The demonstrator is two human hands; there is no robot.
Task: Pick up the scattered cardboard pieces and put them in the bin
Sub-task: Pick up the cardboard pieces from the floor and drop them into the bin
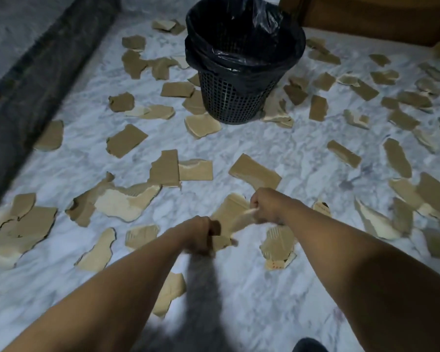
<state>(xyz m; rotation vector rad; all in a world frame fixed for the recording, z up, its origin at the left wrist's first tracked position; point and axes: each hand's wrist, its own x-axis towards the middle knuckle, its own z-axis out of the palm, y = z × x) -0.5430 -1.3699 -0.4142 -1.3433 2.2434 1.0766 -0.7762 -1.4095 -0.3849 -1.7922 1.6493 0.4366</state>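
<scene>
From the head camera, both hands are closed on torn cardboard low over the marble floor (252, 153): the left hand (200, 233) grips a small brown scrap, the right hand (268, 205) pinches the pale edge of a larger cardboard piece (229, 212) between them. These pieces look light, thin and fairly stiff, ragged but not fragile, so an edge pinch or a gathered stack should do. There is one lined mesh bin (241, 69) standing well ahead, and several dozen pieces scattered around it, too many and too blurred to count exactly.
</scene>
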